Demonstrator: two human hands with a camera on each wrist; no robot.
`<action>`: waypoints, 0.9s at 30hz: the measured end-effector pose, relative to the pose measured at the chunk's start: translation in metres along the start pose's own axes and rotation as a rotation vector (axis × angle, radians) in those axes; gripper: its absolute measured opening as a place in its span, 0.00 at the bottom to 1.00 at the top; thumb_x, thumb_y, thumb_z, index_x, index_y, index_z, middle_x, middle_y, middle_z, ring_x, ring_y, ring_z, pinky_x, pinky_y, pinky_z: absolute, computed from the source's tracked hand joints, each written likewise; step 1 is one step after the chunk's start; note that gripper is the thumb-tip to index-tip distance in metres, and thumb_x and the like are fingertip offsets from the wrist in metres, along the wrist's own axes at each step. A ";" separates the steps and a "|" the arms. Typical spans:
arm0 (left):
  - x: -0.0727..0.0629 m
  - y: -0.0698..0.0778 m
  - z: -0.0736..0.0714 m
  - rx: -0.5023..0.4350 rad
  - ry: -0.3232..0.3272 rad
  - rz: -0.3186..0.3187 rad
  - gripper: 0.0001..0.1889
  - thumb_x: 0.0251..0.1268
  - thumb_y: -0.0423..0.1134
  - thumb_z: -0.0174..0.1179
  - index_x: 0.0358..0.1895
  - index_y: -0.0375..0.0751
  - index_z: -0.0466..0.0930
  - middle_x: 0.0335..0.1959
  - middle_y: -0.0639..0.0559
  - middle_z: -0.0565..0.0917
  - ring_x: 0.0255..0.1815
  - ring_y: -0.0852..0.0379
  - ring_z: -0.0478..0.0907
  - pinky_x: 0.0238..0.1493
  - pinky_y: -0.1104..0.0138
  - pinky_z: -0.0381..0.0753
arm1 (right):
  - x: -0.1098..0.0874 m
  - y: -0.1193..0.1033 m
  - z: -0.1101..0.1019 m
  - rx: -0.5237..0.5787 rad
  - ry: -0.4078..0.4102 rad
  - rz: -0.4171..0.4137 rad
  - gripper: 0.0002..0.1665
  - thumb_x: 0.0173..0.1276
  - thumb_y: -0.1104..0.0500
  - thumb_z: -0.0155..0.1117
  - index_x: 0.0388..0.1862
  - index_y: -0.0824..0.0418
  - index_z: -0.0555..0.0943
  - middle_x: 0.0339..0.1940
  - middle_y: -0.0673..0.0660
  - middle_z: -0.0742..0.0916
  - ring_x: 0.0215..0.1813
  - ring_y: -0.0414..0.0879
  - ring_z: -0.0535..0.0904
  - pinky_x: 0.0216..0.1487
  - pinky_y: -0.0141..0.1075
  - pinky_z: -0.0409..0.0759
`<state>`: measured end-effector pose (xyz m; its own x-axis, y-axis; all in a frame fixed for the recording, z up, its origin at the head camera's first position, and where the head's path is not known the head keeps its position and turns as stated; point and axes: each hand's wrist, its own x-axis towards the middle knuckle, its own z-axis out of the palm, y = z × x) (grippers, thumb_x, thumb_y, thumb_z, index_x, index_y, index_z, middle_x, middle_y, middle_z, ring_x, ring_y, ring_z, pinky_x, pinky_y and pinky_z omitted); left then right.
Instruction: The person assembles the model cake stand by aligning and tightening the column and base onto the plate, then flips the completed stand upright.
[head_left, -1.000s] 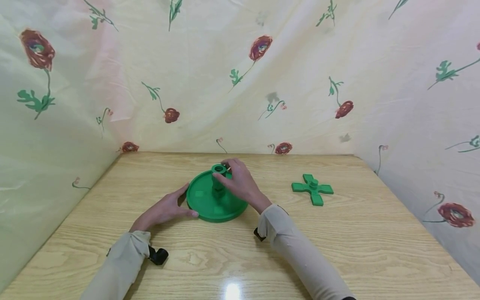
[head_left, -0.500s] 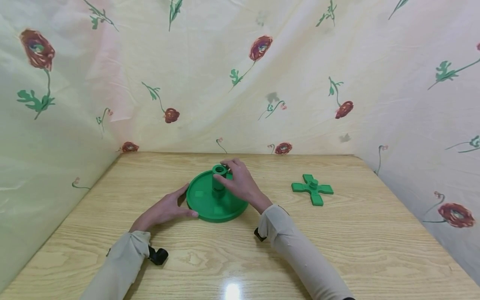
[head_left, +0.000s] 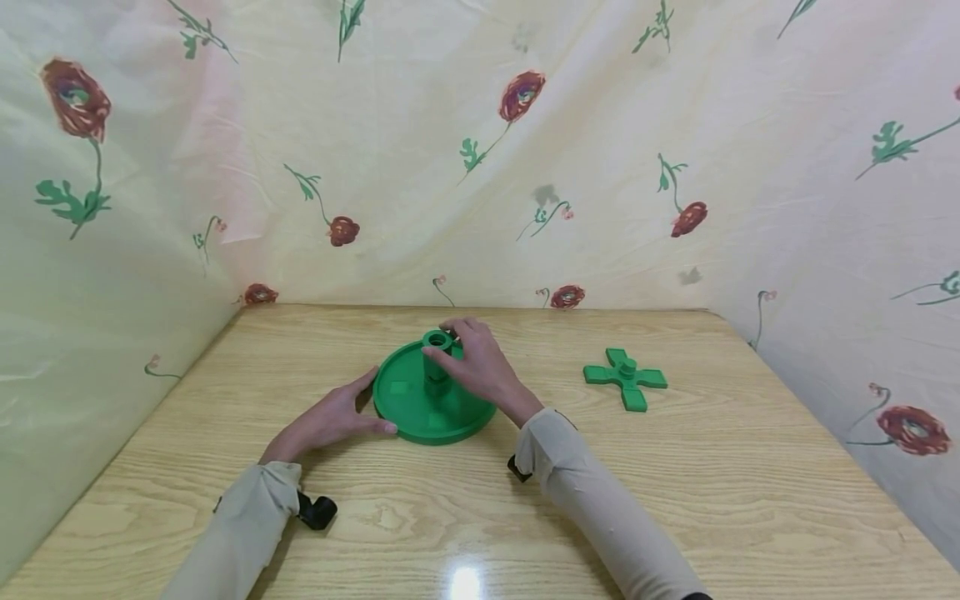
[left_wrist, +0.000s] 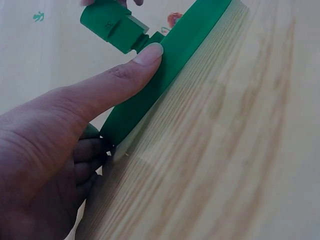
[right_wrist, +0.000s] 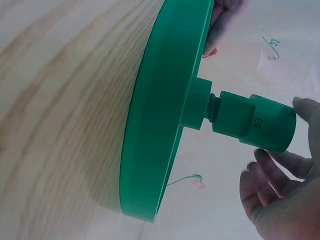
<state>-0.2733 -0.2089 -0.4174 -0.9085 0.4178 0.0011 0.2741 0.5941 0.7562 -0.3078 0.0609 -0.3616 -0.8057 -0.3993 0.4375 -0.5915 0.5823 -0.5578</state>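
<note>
A round green base (head_left: 420,429) with a raised rim lies flat on the table. My left hand (head_left: 333,419) holds it at the left, thumb (left_wrist: 148,54) on the rim's near side and fingers round the far side. Over its centre my right hand (head_left: 480,364) pinches a hollow green cylinder (right_wrist: 272,124) marked "33" near its open top, between thumb and fingers. In the right wrist view, a narrow ridged neck (right_wrist: 214,106) shows between the cylinder's lower end and the square-looking hub (right_wrist: 196,102) of the base. The cylinder tilts slightly from the hub's line.
A green cross-shaped piece (head_left: 625,377) with a round central stud lies on the wooden table (head_left: 720,467), to the right of the base. A flowered cloth (head_left: 420,167) hangs behind and along both sides of the table.
The cylinder's top has shifted slightly right and then back left in my right hand's fingers. My left hand and the base have stayed in place.
</note>
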 end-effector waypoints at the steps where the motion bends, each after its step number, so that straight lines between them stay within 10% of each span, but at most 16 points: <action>1: 0.000 0.000 0.000 0.001 -0.001 0.002 0.60 0.62 0.56 0.74 0.84 0.32 0.42 0.82 0.34 0.52 0.82 0.36 0.49 0.76 0.40 0.54 | 0.000 0.000 0.000 -0.002 -0.001 0.005 0.29 0.76 0.49 0.67 0.66 0.66 0.78 0.60 0.63 0.81 0.60 0.58 0.76 0.60 0.53 0.78; 27: 0.000 0.000 0.000 -0.002 0.001 -0.019 0.61 0.60 0.58 0.75 0.84 0.32 0.43 0.82 0.34 0.53 0.82 0.36 0.49 0.76 0.40 0.54 | -0.003 0.002 0.000 0.029 -0.035 -0.059 0.28 0.77 0.56 0.65 0.69 0.70 0.75 0.61 0.65 0.81 0.60 0.57 0.77 0.61 0.50 0.78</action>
<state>-0.2731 -0.2087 -0.4175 -0.9140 0.4056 -0.0122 0.2562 0.6002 0.7577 -0.3071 0.0632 -0.3640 -0.7697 -0.4568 0.4460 -0.6383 0.5365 -0.5520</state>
